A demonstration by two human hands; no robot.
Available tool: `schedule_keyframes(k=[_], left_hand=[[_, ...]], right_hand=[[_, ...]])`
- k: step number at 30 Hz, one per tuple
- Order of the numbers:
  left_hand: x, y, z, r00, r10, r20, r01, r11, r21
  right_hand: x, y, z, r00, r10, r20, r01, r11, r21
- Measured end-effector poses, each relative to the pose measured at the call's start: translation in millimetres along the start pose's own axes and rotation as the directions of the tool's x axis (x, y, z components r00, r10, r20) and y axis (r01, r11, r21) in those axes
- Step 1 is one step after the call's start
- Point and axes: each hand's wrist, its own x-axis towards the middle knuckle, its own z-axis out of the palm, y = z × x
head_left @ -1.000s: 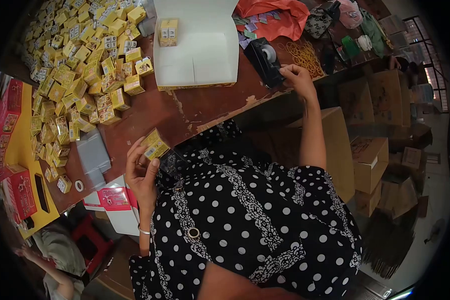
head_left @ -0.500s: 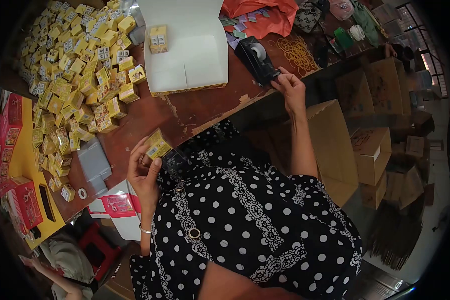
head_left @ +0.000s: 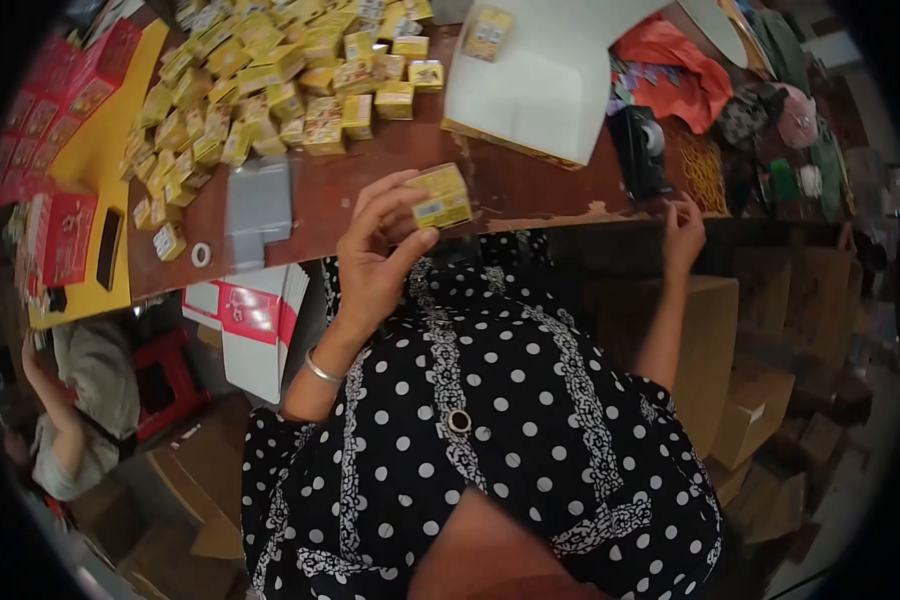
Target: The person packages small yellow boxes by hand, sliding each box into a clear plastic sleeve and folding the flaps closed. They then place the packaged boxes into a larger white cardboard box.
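My left hand [head_left: 375, 250] grips a small yellow printed box [head_left: 442, 198] between thumb and fingers, above the table's near edge. A barcode label shows on the side turned to me. At the cutter end of a black tape dispenser [head_left: 638, 150] is my right hand [head_left: 684, 235], its fingertips drawn together. Whatever they pinch, if anything, is too small to make out. A white-lined open carton [head_left: 530, 105] lies beyond the hands, with one small yellow box [head_left: 488, 33] in its far left corner.
A heap of small yellow boxes [head_left: 270, 70] covers the table's left part. Nearby are clear plastic sheets [head_left: 260, 200] and a tape roll [head_left: 201, 254]. Rubber bands [head_left: 703, 172] lie right of the dispenser. Cardboard cartons [head_left: 705, 350] stand below right. Another person's arm [head_left: 55, 390] shows lower left.
The view has swung, so the table sits differently in it. My left hand still holds the small box, now raised over the table edge. My right hand remains by the dispenser, slightly apart from it.
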Motion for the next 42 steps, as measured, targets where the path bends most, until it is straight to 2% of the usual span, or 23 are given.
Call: schedule_keyframes(k=[1, 2, 3, 4, 6, 8, 10, 12, 15, 19, 21, 25, 27, 28, 29, 30, 31, 33, 36, 37, 39, 40, 42], left_hand=[[2, 6, -4, 0.999, 0.016, -0.042, -0.016, 1.0, 0.011], [3, 11, -6, 0.996, 0.082, -0.017, -0.077, 0.976, 0.202], [3, 14, -6, 0.992, 0.12, 0.035, -0.124, 0.916, 0.382], [4, 14, -6, 0.994, 0.108, 0.034, -0.113, 0.917, 0.383], [8, 14, -2, 0.965, 0.247, 0.092, -0.259, 0.82, 0.51], [11, 17, 6, 0.953, 0.279, 0.118, -0.298, 0.796, 0.527], [14, 17, 10, 0.939, 0.318, 0.13, -0.335, 0.763, 0.552], [14, 11, 10, 0.903, 0.409, 0.13, -0.402, 0.7, 0.591], [12, 5, 6, 0.878, 0.456, 0.145, -0.428, 0.613, 0.664], [10, 7, 9, 0.89, 0.424, 0.169, -0.419, 0.614, 0.669], [12, 2, 8, 0.856, 0.479, 0.196, -0.452, 0.509, 0.732], [11, -1, 9, 0.835, 0.522, 0.174, -0.477, 0.528, 0.702], [11, -3, 8, 0.851, 0.504, 0.147, -0.458, 0.579, 0.675], [10, 3, 8, 0.851, 0.505, 0.146, -0.458, 0.576, 0.677], [9, 12, 10, 0.896, 0.427, 0.122, -0.398, 0.653, 0.645], [9, 17, 11, 0.934, 0.343, 0.101, -0.331, 0.722, 0.608], [9, 16, 11, 0.933, 0.345, 0.1, -0.331, 0.72, 0.61], [8, 11, 11, 0.979, 0.203, 0.0, -0.187, 0.901, 0.391], [10, 13, 9, 0.979, 0.202, 0.004, -0.187, 0.898, 0.399], [10, 13, 7, 0.979, 0.205, 0.0, -0.188, 0.896, 0.402], [12, 13, 5, 0.97, 0.236, 0.057, -0.23, 0.817, 0.529], [12, 14, 5, 0.969, 0.241, 0.056, -0.233, 0.815, 0.53], [11, 16, 7, 0.959, 0.272, 0.084, -0.271, 0.78, 0.565]], right_hand=[[4, 0, -3, 0.992, -0.106, -0.068, 0.096, 0.986, -0.138], [11, -21, -1, 0.99, -0.132, -0.046, 0.126, 0.984, -0.124], [11, -58, -7, 1.0, -0.008, -0.03, 0.013, 0.986, 0.164], [5, -94, -12, 0.992, 0.127, 0.014, -0.121, 0.895, 0.429], [-5, -167, -5, 0.979, 0.055, 0.194, -0.174, 0.722, 0.669], [-24, -217, 13, 0.919, -0.174, 0.353, -0.217, 0.524, 0.824], [-48, -256, 30, 0.82, -0.244, 0.518, -0.391, 0.421, 0.818], [-65, -279, 44, 0.739, -0.234, 0.632, -0.511, 0.417, 0.752], [-76, -292, 60, 0.703, -0.223, 0.675, -0.563, 0.406, 0.72], [-79, -295, 66, 0.701, -0.221, 0.678, -0.542, 0.453, 0.708], [-78, -296, 64, 0.709, -0.206, 0.674, -0.525, 0.483, 0.701], [-77, -301, 64, 0.732, -0.141, 0.667, -0.517, 0.523, 0.678], [-77, -293, 72, 0.812, -0.175, 0.556, -0.297, 0.697, 0.653], [-74, -288, 79, 0.812, -0.178, 0.556, -0.297, 0.695, 0.655], [-69, -281, 86, 0.876, -0.406, 0.261, 0.135, 0.725, 0.675], [-63, -276, 91, 0.776, -0.631, -0.026, 0.539, 0.64, 0.547], [-57, -273, 94, 0.775, -0.632, -0.027, 0.539, 0.638, 0.549], [-48, -268, 96, 0.588, -0.807, -0.058, 0.73, 0.498, 0.468], [-40, -276, 89, 0.525, -0.848, 0.077, 0.698, 0.48, 0.532], [-37, -275, 92, 0.521, -0.85, 0.075, 0.698, 0.475, 0.535], [-31, -272, 99, 0.453, -0.877, 0.158, 0.68, 0.455, 0.575], [-29, -271, 99, 0.45, -0.88, 0.155, 0.683, 0.45, 0.575], [-27, -270, 99, 0.46, -0.818, 0.346, 0.51, 0.562, 0.651]])
